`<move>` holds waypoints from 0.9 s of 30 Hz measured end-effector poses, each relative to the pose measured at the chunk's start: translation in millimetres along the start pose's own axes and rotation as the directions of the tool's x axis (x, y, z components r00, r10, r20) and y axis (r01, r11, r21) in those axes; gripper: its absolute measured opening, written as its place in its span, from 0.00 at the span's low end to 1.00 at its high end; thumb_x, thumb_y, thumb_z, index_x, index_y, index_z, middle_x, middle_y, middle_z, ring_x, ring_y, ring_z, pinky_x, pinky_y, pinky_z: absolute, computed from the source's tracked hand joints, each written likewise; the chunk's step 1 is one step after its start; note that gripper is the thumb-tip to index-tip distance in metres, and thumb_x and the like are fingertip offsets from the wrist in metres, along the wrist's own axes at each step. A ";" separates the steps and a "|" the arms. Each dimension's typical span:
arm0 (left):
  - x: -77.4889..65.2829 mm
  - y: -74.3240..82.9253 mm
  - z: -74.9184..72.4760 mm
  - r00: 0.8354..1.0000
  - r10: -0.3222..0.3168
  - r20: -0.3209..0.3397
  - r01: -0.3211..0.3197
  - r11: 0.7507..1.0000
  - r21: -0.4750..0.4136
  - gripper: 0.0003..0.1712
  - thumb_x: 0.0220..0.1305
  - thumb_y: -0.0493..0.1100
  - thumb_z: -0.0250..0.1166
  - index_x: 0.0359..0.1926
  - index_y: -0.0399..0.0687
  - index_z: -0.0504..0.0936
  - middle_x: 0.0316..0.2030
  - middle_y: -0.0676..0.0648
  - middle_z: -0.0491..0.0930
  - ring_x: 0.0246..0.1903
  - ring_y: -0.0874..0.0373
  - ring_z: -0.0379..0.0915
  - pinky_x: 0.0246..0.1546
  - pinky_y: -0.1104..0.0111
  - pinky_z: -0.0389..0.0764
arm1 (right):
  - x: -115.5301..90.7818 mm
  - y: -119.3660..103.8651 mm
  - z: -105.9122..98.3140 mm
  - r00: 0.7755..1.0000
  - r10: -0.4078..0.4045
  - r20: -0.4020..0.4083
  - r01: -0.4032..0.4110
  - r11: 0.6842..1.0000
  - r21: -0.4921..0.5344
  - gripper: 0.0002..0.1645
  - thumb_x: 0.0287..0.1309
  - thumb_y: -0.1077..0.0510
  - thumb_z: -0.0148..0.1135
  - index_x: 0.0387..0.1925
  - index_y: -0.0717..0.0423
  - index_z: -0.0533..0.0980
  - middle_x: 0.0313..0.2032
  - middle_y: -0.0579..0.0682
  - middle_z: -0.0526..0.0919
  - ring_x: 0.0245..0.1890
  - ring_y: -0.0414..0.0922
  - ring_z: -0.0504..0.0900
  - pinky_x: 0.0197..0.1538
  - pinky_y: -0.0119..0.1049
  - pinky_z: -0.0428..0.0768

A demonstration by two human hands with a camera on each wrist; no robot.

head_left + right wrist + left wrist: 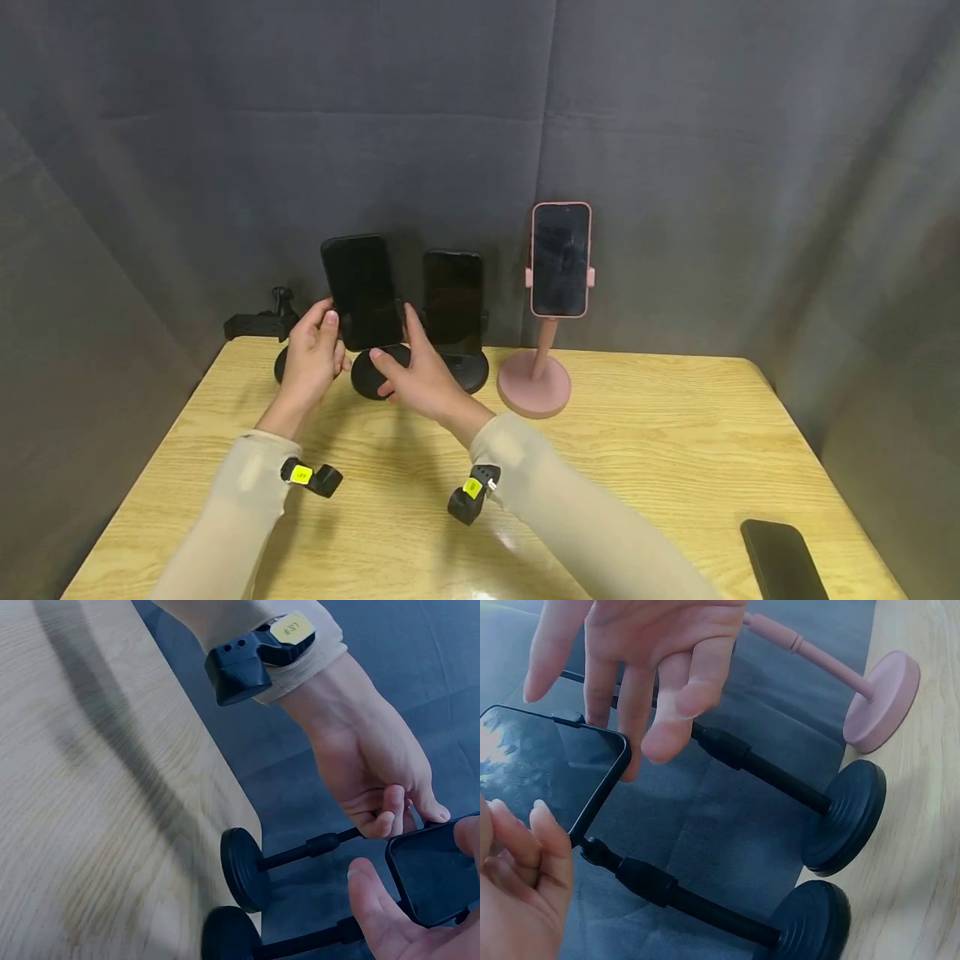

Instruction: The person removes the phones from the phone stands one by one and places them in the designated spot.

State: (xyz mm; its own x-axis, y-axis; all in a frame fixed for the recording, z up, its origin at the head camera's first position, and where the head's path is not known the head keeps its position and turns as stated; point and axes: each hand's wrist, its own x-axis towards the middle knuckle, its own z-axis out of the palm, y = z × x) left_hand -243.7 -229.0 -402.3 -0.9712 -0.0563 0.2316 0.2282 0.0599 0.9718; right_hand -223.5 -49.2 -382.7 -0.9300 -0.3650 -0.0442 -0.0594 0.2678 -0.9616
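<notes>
A black smartphone (363, 292) sits tilted on a black phone stand (367, 377). My left hand (311, 354) holds the phone's left edge near its lower corner, thumb at the front and other fingers curled. On the other side, my right hand (427, 375) has its fingers spread and fairly straight by the phone's right edge; the left wrist view shows its fingertips (630, 769) at the phone's corner. The stand's round base (810, 922) and pole (720, 915) show below the phone. The clamp behind the phone is mostly hidden.
Right of my hands stands another black stand with a dark phone (453, 300), then a pink stand (536, 383) holding a pink-cased phone (561, 258). At far left is a stand with a black clamp (258, 323). One phone (783, 558) lies at front right on the wooden table (660, 450).
</notes>
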 end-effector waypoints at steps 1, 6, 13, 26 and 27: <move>-1.1 0.6 -1.1 1.000 0.000 -0.001 0.000 1.000 -0.008 0.31 0.82 0.48 0.41 0.76 0.35 0.56 0.11 0.57 0.60 0.10 0.67 0.57 0.19 0.77 0.76 | -0.3 -0.9 -0.3 1.000 -0.004 0.004 0.004 1.000 0.002 0.51 0.73 0.44 0.57 0.81 0.37 0.36 0.80 0.55 0.51 0.35 0.54 0.89 0.43 0.42 0.89; -6.4 5.3 -5.1 1.000 -0.013 -0.014 0.013 1.000 -0.020 0.34 0.81 0.50 0.42 0.78 0.36 0.52 0.13 0.58 0.61 0.11 0.67 0.58 0.20 0.77 0.76 | -0.6 -7.8 -2.8 0.999 -0.043 0.002 0.043 0.999 0.022 0.46 0.74 0.47 0.55 0.81 0.43 0.41 0.80 0.53 0.53 0.30 0.49 0.89 0.42 0.45 0.89; -13.0 11.6 -8.3 0.998 -0.007 -0.059 0.001 0.995 -0.100 0.33 0.80 0.48 0.45 0.76 0.32 0.55 0.12 0.57 0.63 0.11 0.67 0.60 0.19 0.78 0.75 | 1.7 -16.4 -6.3 0.997 -0.082 -0.010 0.082 0.994 0.075 0.39 0.77 0.49 0.52 0.80 0.52 0.51 0.77 0.55 0.62 0.28 0.55 0.88 0.39 0.38 0.89; -26.2 24.2 -8.4 0.997 0.055 -0.060 -0.060 0.994 -0.092 0.36 0.79 0.50 0.49 0.76 0.31 0.55 0.10 0.57 0.64 0.09 0.67 0.60 0.19 0.79 0.76 | 0.5 -25.9 -19.7 0.988 -0.150 -0.047 0.156 0.973 0.171 0.30 0.78 0.57 0.50 0.74 0.65 0.61 0.67 0.61 0.76 0.20 0.39 0.84 0.30 0.29 0.86; -27.4 25.6 -7.2 0.996 0.062 -0.063 -0.068 0.993 -0.097 0.35 0.79 0.49 0.49 0.76 0.31 0.55 0.09 0.56 0.64 0.09 0.67 0.60 0.19 0.79 0.75 | 0.2 -26.6 -20.8 0.988 -0.150 -0.047 0.156 0.972 0.177 0.30 0.78 0.57 0.50 0.74 0.66 0.62 0.66 0.62 0.76 0.19 0.36 0.82 0.29 0.29 0.85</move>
State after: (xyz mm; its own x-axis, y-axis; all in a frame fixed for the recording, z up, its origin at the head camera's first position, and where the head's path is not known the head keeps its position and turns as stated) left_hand -210.8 -233.2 -383.4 -0.9489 -0.1154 0.2937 0.2992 -0.0332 0.9536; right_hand -229.7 -37.9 -351.5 -0.9266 -0.3586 0.1137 -0.1388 0.0450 -0.9893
